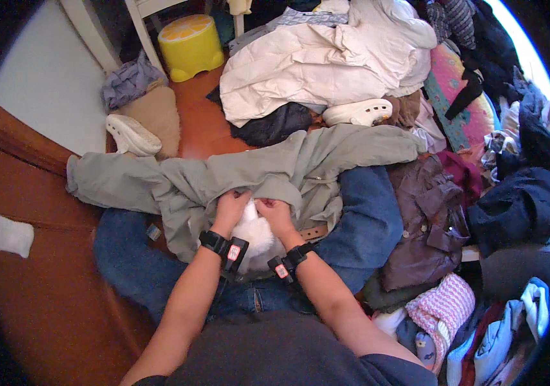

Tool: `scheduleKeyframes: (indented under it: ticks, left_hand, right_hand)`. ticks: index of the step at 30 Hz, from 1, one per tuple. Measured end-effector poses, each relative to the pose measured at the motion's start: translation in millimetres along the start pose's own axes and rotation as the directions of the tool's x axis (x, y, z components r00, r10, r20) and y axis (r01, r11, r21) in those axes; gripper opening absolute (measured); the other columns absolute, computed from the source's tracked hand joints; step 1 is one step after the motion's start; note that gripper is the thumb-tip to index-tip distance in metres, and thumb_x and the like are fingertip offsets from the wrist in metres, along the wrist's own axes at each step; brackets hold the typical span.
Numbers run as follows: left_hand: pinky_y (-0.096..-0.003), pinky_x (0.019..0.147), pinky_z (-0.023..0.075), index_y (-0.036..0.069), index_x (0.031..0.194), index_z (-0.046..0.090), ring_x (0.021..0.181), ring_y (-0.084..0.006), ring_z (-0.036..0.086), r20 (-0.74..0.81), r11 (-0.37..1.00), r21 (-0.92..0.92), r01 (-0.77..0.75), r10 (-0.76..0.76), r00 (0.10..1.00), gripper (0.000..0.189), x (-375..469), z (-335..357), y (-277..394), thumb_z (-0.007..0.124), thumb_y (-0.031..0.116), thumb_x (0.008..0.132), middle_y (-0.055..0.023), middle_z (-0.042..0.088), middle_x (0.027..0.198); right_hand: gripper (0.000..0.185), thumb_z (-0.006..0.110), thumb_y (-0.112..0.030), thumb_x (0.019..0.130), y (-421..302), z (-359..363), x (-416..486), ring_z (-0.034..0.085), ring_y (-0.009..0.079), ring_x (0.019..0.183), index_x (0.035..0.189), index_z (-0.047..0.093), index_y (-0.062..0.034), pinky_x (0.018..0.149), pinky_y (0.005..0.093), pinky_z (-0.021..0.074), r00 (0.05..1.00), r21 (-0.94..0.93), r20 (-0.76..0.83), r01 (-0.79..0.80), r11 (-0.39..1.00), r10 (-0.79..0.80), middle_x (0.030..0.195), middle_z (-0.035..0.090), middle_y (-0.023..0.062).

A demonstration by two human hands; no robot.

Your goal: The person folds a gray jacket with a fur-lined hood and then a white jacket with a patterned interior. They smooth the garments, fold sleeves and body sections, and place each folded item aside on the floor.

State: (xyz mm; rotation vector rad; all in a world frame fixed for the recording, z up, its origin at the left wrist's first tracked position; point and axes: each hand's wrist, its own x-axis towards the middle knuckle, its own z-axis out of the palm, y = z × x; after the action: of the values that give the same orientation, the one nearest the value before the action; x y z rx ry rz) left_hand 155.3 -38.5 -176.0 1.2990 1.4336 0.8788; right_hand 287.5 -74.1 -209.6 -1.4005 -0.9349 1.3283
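A grey-green jacket (236,169) lies across my lap, its sleeves spread out to both sides. White fluffy lining (255,234) shows in its opening. My left hand (230,210) pinches the fabric near the collar, at the left edge of the white lining. Close beside it, my right hand (275,214) grips the collar area from the other side. The fingertips are partly hidden by the cloth. A tan strap with holes (314,233) lies at the jacket's right lower edge. Under the jacket are my legs in blue jeans (369,217).
A cream padded coat (284,67) lies on a clothes heap ahead. White clogs (132,135) are on my feet. A yellow stool (190,47) stands at the back left. To the right are a dark brown garment (422,222) and a pink-white knit (441,301). White cloth (2,231) lies left.
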Motion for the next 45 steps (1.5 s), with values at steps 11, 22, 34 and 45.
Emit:
scheduleKeyframes:
  ticks: [11, 22, 34, 45]
  left_hand:
    - [-0.0338, 0.066, 0.0468, -0.008, 0.091, 0.062, 0.072, -0.0225, 0.061, 0.090, 0.967, 0.146, 0.207, -0.222, 0.971, 0.053, -3.8, -4.9, -5.6, 0.062, 0.044, 0.079, -0.0162, 0.065, 0.083]
    - [-0.0291, 0.080, 0.0464, 0.002, 0.108, 0.057, 0.090, -0.0140, 0.055, 0.329, 0.815, -0.513, 0.270, -0.104, 0.939, 0.037, 27.1, -74.4, 37.4, 0.058, 0.032, 0.086, -0.0063, 0.059, 0.101]
    - [-0.0391, 0.085, 0.0441, -0.006, 0.113, 0.052, 0.101, -0.0365, 0.056, 0.011, 0.931, 0.359, 0.060, -0.069, 0.998, 0.058, -20.3, -77.0, -9.4, 0.064, 0.039, 0.078, -0.0238, 0.059, 0.104]
    - [-0.0272, 0.081, 0.0425, -0.002, 0.110, 0.054, 0.088, -0.0130, 0.053, -0.048, 0.982, -0.177, 0.068, -0.077, 0.996, 0.037, -17.7, -79.9, -7.7, 0.053, 0.029, 0.090, -0.0069, 0.061, 0.098]
  right_hand:
    - [0.021, 0.055, -0.022, 0.082, 18.6, -5.2, 2.3, 0.050, 0.0138, 0.063, 0.074, 0.059, -0.0037, 0.058, 0.0294, 0.0407, 0.948, 0.320, 0.148, -0.314, 0.894, 0.281, 0.068, 0.056, 0.0024]
    - [0.015, 0.055, -0.020, 0.086, -41.9, -22.6, -29.6, 0.048, 0.0075, 0.061, 0.085, 0.058, -0.0053, 0.053, 0.0226, 0.0390, 0.723, 0.037, 0.616, -0.423, 0.905, 0.313, 0.070, 0.052, -0.0032]
    - [0.019, 0.063, -0.018, 0.080, -73.5, -0.1, -25.2, 0.058, 0.0165, 0.071, 0.084, 0.059, 0.0001, 0.066, 0.0301, 0.0468, 0.929, -0.781, 0.319, 0.369, 0.504, -0.185, 0.076, 0.061, 0.0059]
    - [0.034, 0.069, -0.016, 0.074, -41.3, 65.2, 0.7, 0.060, 0.0191, 0.079, 0.101, 0.053, -0.0036, 0.073, 0.0301, 0.0477, 0.949, -0.491, 0.280, 0.270, 0.829, -0.144, 0.086, 0.062, 0.0090]
